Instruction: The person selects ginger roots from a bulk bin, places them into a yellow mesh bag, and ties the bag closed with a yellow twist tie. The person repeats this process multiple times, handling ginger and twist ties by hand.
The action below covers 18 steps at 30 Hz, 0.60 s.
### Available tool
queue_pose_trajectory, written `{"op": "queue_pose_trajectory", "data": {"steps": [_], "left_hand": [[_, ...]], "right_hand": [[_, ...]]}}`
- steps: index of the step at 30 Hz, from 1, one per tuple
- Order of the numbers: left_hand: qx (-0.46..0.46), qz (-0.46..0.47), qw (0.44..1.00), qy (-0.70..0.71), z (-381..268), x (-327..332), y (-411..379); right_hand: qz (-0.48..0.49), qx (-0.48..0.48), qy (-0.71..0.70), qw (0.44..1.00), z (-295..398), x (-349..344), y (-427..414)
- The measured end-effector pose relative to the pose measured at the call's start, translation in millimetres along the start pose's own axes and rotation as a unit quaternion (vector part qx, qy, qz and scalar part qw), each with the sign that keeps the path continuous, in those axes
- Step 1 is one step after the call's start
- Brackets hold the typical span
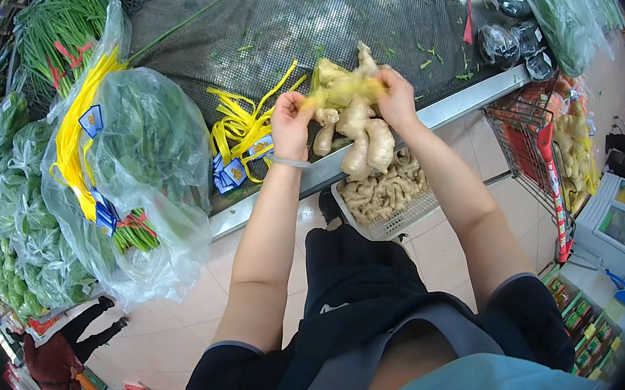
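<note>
Between my hands stretches a blurred yellow mesh strip, apparently a net bag [344, 95], across a large piece of ginger root [361, 120]. My left hand [290, 125] pinches its left end between thumb and fingers. On the other end, my right hand [396, 100] grips the mesh close to the ginger. Knobs of the root stick out above and below the yellow band; whether the mesh goes around the root, I cannot tell. Beside my left hand lies a loose pile of yellow net bags [243, 118] with blue tags [231, 173].
A metal edge [448, 101] borders the black mesh-lined display [266, 23]. Below it stands a white crate [379, 227] of ginger. Bagged leafy greens [131, 124] with more yellow nets [80, 160] are at left. Wrapped dark produce [500, 46] and a shopping cart [552, 181] are at right.
</note>
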<state>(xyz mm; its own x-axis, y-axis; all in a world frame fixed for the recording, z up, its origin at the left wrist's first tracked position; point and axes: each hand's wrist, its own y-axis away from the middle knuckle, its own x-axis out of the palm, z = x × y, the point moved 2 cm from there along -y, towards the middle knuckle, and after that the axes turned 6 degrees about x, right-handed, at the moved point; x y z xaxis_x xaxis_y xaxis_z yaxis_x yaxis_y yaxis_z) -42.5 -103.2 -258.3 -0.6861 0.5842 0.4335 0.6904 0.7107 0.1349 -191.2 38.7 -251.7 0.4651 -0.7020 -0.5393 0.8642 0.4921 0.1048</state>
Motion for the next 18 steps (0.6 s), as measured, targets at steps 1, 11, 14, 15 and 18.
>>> {"op": "queue_pose_trajectory", "data": {"steps": [1, 11, 14, 15, 18], "left_hand": [[0.003, 0.005, 1.0, -0.021, 0.9, 0.0, 3.0], [0.174, 0.04, 0.896, -0.407, -4.2, -2.7, 56.5], [0.187, 0.105, 0.849, -0.483, -6.4, 0.4, 68.1], [0.208, 0.103, 0.832, -0.503, -8.0, -1.5, 67.5], [0.224, 0.099, 0.83, -0.502, -14.5, -12.1, 57.8]], "right_hand": [[-0.029, -0.015, -0.043, 0.999, -6.7, -2.0, 2.0], [0.013, -0.066, -0.112, 0.991, -29.1, -26.1, 80.9], [-0.005, -0.139, -0.088, 0.986, -12.0, -24.7, 96.4], [-0.004, -0.137, -0.086, 0.987, -13.0, -24.0, 101.7], [-0.024, -0.135, -0.089, 0.987, -15.8, -24.5, 111.0]]}}
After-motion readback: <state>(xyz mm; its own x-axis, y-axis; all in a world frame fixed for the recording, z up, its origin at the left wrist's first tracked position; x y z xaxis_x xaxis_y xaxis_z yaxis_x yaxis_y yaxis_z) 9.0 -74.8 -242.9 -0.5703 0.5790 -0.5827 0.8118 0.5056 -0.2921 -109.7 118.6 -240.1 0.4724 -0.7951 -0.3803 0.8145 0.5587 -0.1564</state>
